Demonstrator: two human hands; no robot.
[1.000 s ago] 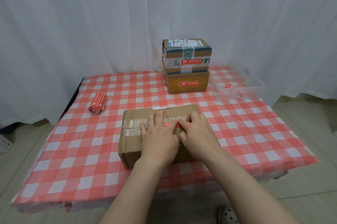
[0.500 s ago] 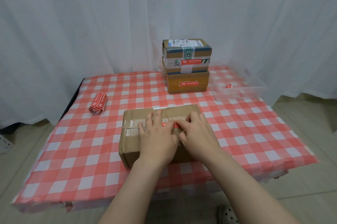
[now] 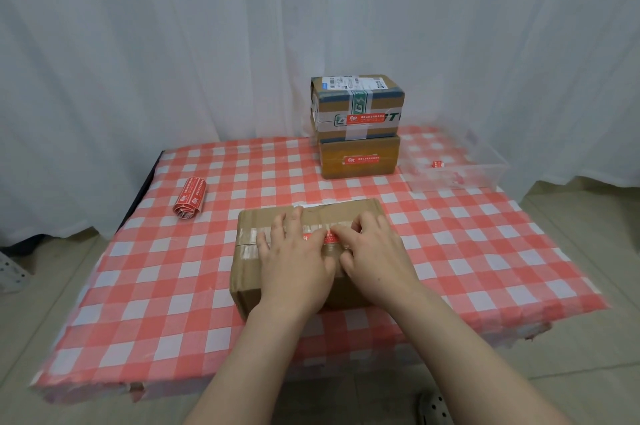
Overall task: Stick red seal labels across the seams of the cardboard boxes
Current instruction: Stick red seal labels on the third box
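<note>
red seal label (image 3: pixel 317 237): mostly under fingers | box (image 3: pixel 249 272) seam: covered | label print: unreadable

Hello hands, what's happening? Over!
Both hands, left hand and right hand, flat, pressing red seal label onto near box seam. Nothing blocking.

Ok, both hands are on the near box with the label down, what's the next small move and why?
Probably slide the right hand rightward, pressing the red seal label flat along the taped seam of the near box: its right end sits hidden under those fingers, while the left hand pins the other end.
</note>
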